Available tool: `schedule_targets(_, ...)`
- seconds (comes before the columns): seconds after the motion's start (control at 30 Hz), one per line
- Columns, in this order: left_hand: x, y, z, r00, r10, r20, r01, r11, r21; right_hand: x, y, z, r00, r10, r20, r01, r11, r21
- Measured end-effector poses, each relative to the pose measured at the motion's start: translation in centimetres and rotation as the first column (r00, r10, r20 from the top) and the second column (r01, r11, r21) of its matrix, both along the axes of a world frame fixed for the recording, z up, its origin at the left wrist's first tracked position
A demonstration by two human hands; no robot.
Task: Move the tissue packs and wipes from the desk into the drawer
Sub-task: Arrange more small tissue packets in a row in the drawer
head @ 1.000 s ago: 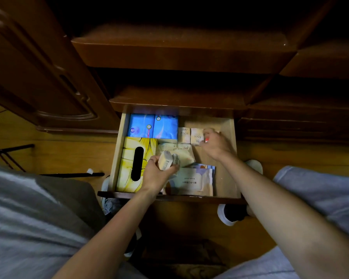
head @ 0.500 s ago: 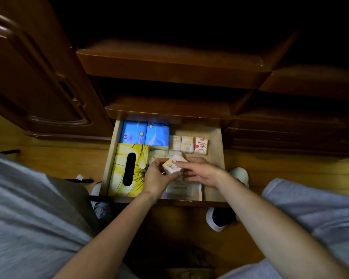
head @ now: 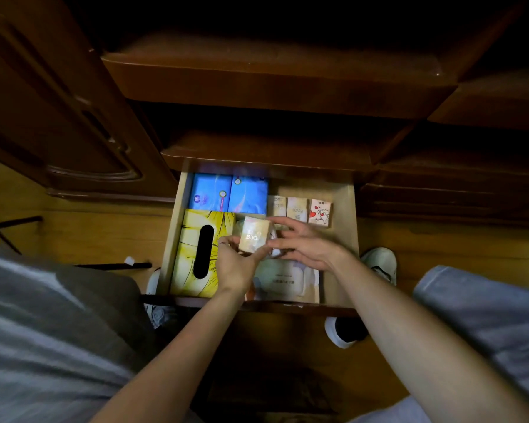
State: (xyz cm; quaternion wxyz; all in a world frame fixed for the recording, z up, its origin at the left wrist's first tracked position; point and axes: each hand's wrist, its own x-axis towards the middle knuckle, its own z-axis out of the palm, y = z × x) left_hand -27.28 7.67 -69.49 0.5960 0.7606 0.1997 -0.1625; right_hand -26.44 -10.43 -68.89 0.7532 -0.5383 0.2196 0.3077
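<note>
The open light-wood drawer already holds most of the load, so the task looks well advanced. Largest is the yellow cardboard tissue box with a black oval slot, lying along the drawer's left wall down to the front edge. Next, a pale soft pack of wipes lies flat against the front edge, right of the box. Two blue plastic-wrapped tissue packs sit side by side in the back left corner. Three small pocket tissue packs, two beige and one printed with red hearts, stand in a row near the back edge, toward the right wall. One more small beige pocket tissue pack is not yet set down: the left hand pinches it from below, above the drawer's middle, while the right hand touches its right side with fingers spread and lightly bent. Placing it is what remains here; the desk top is out of view, so whether more waits there cannot be told.
</note>
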Motion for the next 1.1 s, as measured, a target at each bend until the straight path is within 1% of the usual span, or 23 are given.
schedule_targets(0.03, 0.2, 0.1, 0.1, 0.999, 0.037, 0.005, -0.037, 0.999, 0.006, 0.4, -0.2, -0.2, 0.999, -0.045, 0.000, 0.045, 0.999, -0.008)
schedule_targets(0.1, 0.6, 0.6, 0.1, 0.993, 0.113, -0.014, -0.113, 0.994, 0.000, 1.8, -0.2, -0.9, 0.972, -0.237, 0.003, 0.235, 0.964, -0.123)
schedule_targets(0.17, 1.0, 1.2, 0.1, 0.987, 0.157, -0.029, -0.158, 0.987, -0.012, 3.6, -0.6, -2.0, 0.894, -0.447, 0.036, 0.438, 0.854, -0.279)
schedule_targets(0.2, 1.0, 1.3, 0.1, 0.987, 0.161, -0.030, -0.162, 0.987, -0.018, 4.6, -0.9, -2.6, 0.857, -0.512, 0.057, 0.499, 0.798, -0.337)
schedule_targets(0.33, 0.5, 2.0, -0.1, 0.989, 0.147, -0.016, -0.148, 0.987, -0.055, 8.3, -1.5, -4.8, 0.767, -0.635, 0.091, 0.594, 0.649, -0.475)
schedule_targets(0.4, 0.3, 2.5, -0.1, 0.993, 0.122, 0.000, -0.122, 0.992, -0.045, 9.9, -1.3, -5.8, 0.725, -0.675, 0.134, 0.620, 0.555, -0.554)
schedule_targets(0.47, 0.3, 3.0, 0.1, 0.995, 0.101, 0.016, -0.101, 0.995, -0.024, 11.1, -1.0, -6.5, 0.753, -0.638, 0.160, 0.561, 0.496, -0.662)
schedule_targets(0.53, 0.2, 3.6, 0.1, 0.995, 0.102, 0.017, -0.101, 0.995, -0.013, 11.6, -0.6, -7.0, 0.819, -0.555, 0.142, 0.467, 0.503, -0.728)
schedule_targets(0.6, 0.1, 4.0, 0.1, 0.995, 0.104, 0.012, -0.104, 0.995, -0.004, 11.7, -0.2, -7.4, 0.894, -0.422, 0.153, 0.368, 0.493, -0.789)
schedule_targets(0.7, 0.2, 4.0, 0.1, 0.995, 0.102, 0.013, -0.102, 0.995, -0.003, 11.2, 0.0, -8.0, 0.969, -0.200, 0.147, 0.214, 0.373, -0.903)
schedule_targets(0.8, 0.3, 3.6, 0.2, 0.997, 0.083, 0.008, -0.083, 0.996, -0.028, 10.7, -0.2, -8.6, 0.993, -0.060, 0.101, 0.114, 0.276, -0.955)
schedule_targets(0.9, 0.2, 3.2, 0.4, 0.998, 0.060, 0.023, -0.059, 0.998, -0.034, 10.6, -0.4, -8.7, 0.994, 0.056, 0.098, 0.086, 0.191, -0.978)
schedule_targets(0.97, 0.1, 3.2, 0.5, 0.998, 0.050, 0.028, -0.049, 0.998, -0.033, 10.6, -0.7, -8.7, 0.987, 0.128, 0.098, 0.086, 0.100, -0.991)
schedule_targets(1.03, -0.1, 3.4, 0.5, 0.998, 0.047, 0.028, -0.046, 0.998, -0.039, 11.1, -0.8, -8.7, 0.984, 0.156, 0.081, 0.079, 0.020, -0.997)
schedule_targets(1.1, -0.2, 3.8, 0.5, 0.998, 0.056, 0.022, -0.056, 0.998, -0.034, 11.8, -0.7, -8.6, 0.988, 0.146, 0.055, 0.057, -0.010, -0.998)
